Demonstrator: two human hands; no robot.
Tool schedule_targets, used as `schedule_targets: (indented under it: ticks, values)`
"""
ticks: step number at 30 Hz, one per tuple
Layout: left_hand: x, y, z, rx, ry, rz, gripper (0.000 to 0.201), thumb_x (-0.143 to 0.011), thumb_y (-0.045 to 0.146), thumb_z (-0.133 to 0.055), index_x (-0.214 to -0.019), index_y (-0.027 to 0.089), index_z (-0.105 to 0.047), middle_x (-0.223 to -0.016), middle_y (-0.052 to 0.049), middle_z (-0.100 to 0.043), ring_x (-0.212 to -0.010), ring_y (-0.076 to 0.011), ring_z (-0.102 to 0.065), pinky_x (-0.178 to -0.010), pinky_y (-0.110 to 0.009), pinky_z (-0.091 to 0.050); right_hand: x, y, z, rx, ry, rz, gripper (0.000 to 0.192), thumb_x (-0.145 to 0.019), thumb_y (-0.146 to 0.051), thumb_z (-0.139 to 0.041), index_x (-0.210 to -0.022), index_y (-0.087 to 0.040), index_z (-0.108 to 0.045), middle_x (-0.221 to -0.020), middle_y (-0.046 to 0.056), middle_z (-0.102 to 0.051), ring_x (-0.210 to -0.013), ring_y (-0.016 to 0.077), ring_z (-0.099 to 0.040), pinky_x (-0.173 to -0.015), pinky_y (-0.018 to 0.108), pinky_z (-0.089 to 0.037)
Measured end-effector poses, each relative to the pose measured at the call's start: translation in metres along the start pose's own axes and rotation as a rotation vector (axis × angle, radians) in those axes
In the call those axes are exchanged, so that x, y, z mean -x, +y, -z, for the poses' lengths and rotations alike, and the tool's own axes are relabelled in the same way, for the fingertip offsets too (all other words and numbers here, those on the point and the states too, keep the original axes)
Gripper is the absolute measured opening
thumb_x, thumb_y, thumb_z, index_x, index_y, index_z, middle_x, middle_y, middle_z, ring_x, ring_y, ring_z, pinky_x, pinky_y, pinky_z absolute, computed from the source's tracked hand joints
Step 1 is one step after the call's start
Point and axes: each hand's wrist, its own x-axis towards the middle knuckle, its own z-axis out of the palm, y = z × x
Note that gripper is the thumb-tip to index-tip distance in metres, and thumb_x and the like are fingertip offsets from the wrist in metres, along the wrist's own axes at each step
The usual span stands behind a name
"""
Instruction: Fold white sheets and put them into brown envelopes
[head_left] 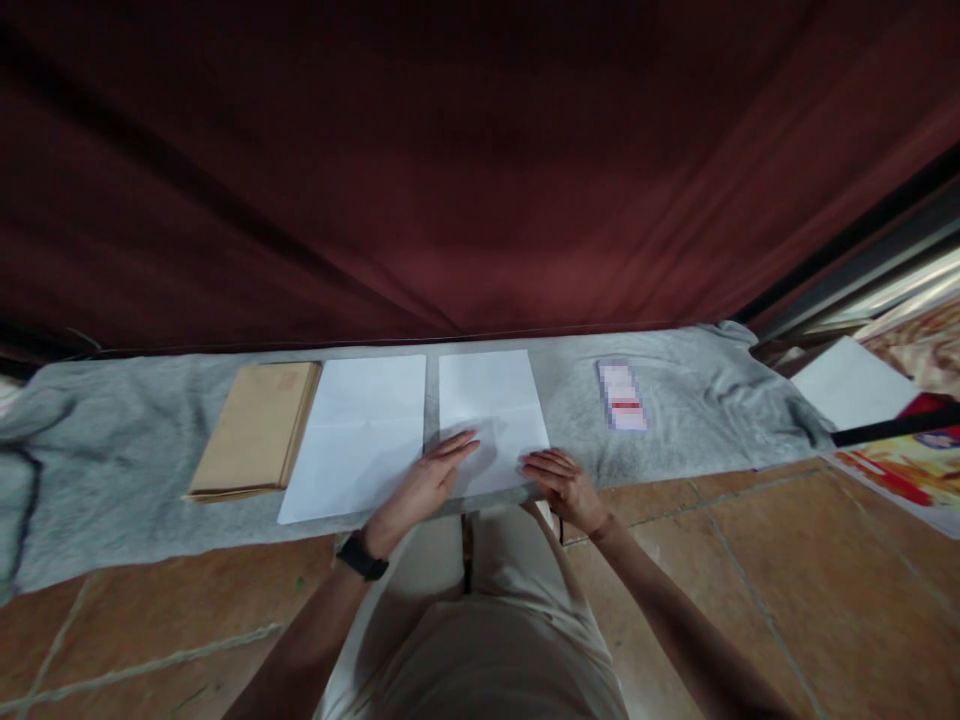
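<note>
A white sheet of paper (491,390) lies flat in front of me on the grey cloth, with a faint crease across it. My left hand (431,480) rests at its lower left edge, fingers stretched out over the paper and holding nothing. At the lower right corner, my right hand (566,488) touches the sheet with its fingers lying side by side, slightly bent; its thumb is hidden. Left of this sheet is other white paper (367,420), partly overlapping a stack of brown envelopes (259,420).
A small pale stack with a red band (621,395), blurred out, lies on the grey cloth (697,400) to the right. A dark red curtain (480,180) hangs behind the narrow surface. Beyond the right end are a white sheet (851,385) and a colourful printed sheet (907,475).
</note>
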Motion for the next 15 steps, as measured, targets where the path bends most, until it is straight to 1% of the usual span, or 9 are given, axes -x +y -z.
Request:
schedule_targets:
  ticks: [2,4,6,8,9,11,13,15]
  values:
    - [-0.012,0.019,-0.016,-0.041,-0.064,-0.058,0.051,-0.100,0.015,-0.042,-0.149,0.025,-0.050,-0.159,-0.005,-0.046,-0.147,-0.0176,-0.042,-0.125,-0.042,-0.033,-0.003,-0.003,-0.002,-0.010,-0.004,0.011,0.047,-0.093,-0.010,-0.054,-0.134,-0.029,-0.066,-0.137,0.008,-0.068,-0.130,0.0246,-0.061,-0.113,0.052,-0.047]
    - [-0.023,0.033,-0.037,-0.116,-0.129,-0.099,0.048,-0.102,0.026,-0.047,-0.150,0.022,-0.048,-0.160,-0.008,-0.044,-0.149,-0.0205,-0.039,-0.126,-0.044,-0.030,-0.005,-0.005,-0.002,-0.021,-0.008,0.020,0.046,-0.094,-0.010,-0.053,-0.134,-0.029,-0.066,-0.137,0.008,-0.068,-0.130,0.0245,-0.061,-0.113,0.051,-0.047]
    - [-0.028,0.039,-0.056,-0.208,-0.132,-0.085,0.050,-0.103,0.034,-0.048,-0.150,0.017,-0.048,-0.159,-0.013,-0.044,-0.150,-0.0237,-0.037,-0.125,-0.047,-0.031,-0.004,-0.005,-0.002,-0.028,-0.005,0.014,0.046,-0.094,-0.009,-0.053,-0.134,-0.028,-0.066,-0.136,0.009,-0.068,-0.129,0.0243,-0.062,-0.112,0.051,-0.048]
    - [-0.025,0.037,-0.066,-0.278,-0.113,-0.083,0.053,-0.102,0.038,-0.050,-0.151,0.017,-0.046,-0.160,-0.015,-0.042,-0.151,-0.0249,-0.036,-0.125,-0.048,-0.030,0.000,-0.003,-0.003,-0.029,0.011,-0.001,0.046,-0.094,-0.008,-0.053,-0.133,-0.028,-0.067,-0.134,0.009,-0.069,-0.127,0.0242,-0.063,-0.111,0.052,-0.049]
    - [-0.020,0.033,-0.068,-0.305,-0.103,-0.087,0.055,-0.102,0.039,-0.051,-0.152,0.017,-0.044,-0.160,-0.015,-0.041,-0.151,-0.0250,-0.035,-0.125,-0.048,-0.029,0.002,-0.001,-0.004,-0.028,0.023,-0.008,0.046,-0.094,-0.008,-0.053,-0.132,-0.028,-0.067,-0.133,0.009,-0.070,-0.126,0.0242,-0.064,-0.111,0.052,-0.049]
    - [-0.007,0.025,-0.063,-0.346,-0.089,-0.091,0.060,-0.100,0.042,-0.053,-0.154,0.019,-0.040,-0.161,-0.014,-0.040,-0.151,-0.0251,-0.035,-0.126,-0.048,-0.028,0.006,0.002,-0.005,-0.033,0.045,-0.014,0.045,-0.094,-0.008,-0.053,-0.131,-0.029,-0.067,-0.132,0.008,-0.070,-0.125,0.0237,-0.064,-0.110,0.052,-0.050]
    - [0.008,0.016,-0.053,-0.371,-0.083,-0.077,0.064,-0.099,0.044,-0.056,-0.156,0.021,-0.038,-0.162,-0.014,-0.040,-0.151,-0.0258,-0.035,-0.126,-0.048,-0.027,0.008,0.004,-0.007,-0.042,0.060,-0.014,0.045,-0.094,-0.009,-0.053,-0.131,-0.030,-0.067,-0.133,0.007,-0.070,-0.125,0.0234,-0.064,-0.110,0.052,-0.051]
    - [0.022,0.007,-0.042,-0.377,-0.066,-0.046,0.065,-0.097,0.043,-0.058,-0.156,0.022,-0.038,-0.162,-0.013,-0.040,-0.151,-0.0265,-0.036,-0.125,-0.048,-0.030,0.008,0.005,-0.006,-0.040,0.072,-0.025,0.046,-0.093,-0.009,-0.054,-0.132,-0.029,-0.066,-0.135,0.007,-0.068,-0.127,0.0244,-0.063,-0.111,0.053,-0.050]
